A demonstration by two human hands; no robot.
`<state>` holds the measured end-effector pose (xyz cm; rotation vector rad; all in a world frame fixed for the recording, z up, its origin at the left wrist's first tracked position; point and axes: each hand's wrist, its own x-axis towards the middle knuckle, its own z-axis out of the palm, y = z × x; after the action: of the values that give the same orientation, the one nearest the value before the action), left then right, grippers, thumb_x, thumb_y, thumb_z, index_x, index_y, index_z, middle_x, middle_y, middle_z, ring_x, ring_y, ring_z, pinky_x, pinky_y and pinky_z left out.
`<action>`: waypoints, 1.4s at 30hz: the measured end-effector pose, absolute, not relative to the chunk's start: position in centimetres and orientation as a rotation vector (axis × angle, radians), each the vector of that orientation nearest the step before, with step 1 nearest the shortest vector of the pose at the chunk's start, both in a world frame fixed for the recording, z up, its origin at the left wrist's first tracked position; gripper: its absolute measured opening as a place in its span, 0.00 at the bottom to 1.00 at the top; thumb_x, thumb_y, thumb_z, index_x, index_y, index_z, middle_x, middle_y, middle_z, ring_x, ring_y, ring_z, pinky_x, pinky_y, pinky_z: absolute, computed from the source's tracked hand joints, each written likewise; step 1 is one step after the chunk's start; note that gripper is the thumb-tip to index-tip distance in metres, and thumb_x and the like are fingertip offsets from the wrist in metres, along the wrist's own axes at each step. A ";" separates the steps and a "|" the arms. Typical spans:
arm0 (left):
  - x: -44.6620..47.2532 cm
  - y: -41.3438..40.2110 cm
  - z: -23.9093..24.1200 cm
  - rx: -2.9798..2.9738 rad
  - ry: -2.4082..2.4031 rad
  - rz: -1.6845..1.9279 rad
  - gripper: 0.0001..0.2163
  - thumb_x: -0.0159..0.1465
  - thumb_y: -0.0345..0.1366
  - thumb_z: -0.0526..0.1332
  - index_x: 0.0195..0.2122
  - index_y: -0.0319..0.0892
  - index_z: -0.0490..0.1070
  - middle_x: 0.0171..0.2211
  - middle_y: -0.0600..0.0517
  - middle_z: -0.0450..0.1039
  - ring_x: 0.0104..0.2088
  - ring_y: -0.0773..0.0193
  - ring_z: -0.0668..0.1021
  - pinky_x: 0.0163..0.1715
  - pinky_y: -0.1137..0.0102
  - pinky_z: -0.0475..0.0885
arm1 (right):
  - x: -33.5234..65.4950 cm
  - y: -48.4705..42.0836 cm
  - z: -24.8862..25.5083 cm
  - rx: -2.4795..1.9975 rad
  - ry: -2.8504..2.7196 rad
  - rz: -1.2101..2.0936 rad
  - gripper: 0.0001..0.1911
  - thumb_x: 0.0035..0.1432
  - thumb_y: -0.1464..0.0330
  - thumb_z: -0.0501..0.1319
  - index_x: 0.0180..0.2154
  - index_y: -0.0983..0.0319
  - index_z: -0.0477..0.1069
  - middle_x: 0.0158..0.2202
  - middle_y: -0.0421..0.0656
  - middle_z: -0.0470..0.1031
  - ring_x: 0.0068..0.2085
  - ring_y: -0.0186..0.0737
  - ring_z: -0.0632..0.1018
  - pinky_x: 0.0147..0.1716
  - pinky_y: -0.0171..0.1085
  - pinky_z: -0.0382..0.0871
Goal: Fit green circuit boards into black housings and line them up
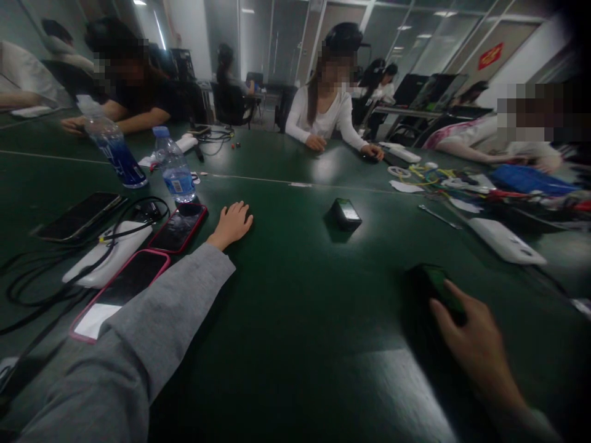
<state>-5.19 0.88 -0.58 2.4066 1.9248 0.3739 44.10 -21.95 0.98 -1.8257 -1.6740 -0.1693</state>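
Note:
My left hand (231, 224) lies flat on the dark green table (295, 320), fingers stretched out, holding nothing, in a grey sleeve. It rests just right of a red-cased phone (179, 229). My right hand (473, 341) is at the lower right, blurred, its fingers touching a small dark green box (434, 284). Whether they grip it I cannot make out. Another small dark box (346, 213) stands alone in the middle of the table, apart from both hands.
Left of my arm lie a pink-cased phone (117, 292), a white power bank (108, 258) with black cables, a further phone (78, 215) and two water bottles (174, 169). Other people sit across the table. Coloured wires, tape and a white device (505, 241) clutter the right.

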 end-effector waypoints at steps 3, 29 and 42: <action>-5.2 1.0 -0.6 2.404 1.918 0.371 0.27 0.75 0.45 0.45 0.70 0.37 0.59 0.72 0.40 0.56 0.72 0.48 0.60 0.70 0.46 0.54 | 35.7 -20.3 0.7 -1.560 -1.965 0.163 0.31 0.72 0.52 0.51 0.72 0.46 0.52 0.61 0.53 0.67 0.59 0.58 0.73 0.57 0.61 0.71; -5.4 1.0 -0.9 2.431 1.937 0.385 0.27 0.75 0.46 0.44 0.70 0.38 0.60 0.72 0.41 0.57 0.72 0.50 0.60 0.70 0.50 0.55 | 21.1 -4.7 0.6 -1.434 -1.958 0.225 0.28 0.68 0.63 0.56 0.66 0.62 0.55 0.59 0.58 0.64 0.58 0.60 0.72 0.53 0.58 0.75; -5.6 1.3 -1.3 2.439 1.933 0.404 0.27 0.75 0.47 0.44 0.70 0.39 0.60 0.72 0.41 0.58 0.71 0.50 0.61 0.70 0.50 0.55 | 21.5 -4.0 1.2 -1.502 -1.920 0.230 0.22 0.64 0.57 0.63 0.56 0.61 0.68 0.52 0.56 0.70 0.48 0.58 0.77 0.40 0.55 0.78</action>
<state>-5.60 1.27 -1.30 2.4385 1.9330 0.4041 21.53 -4.04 1.23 -1.5019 -1.9195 0.2296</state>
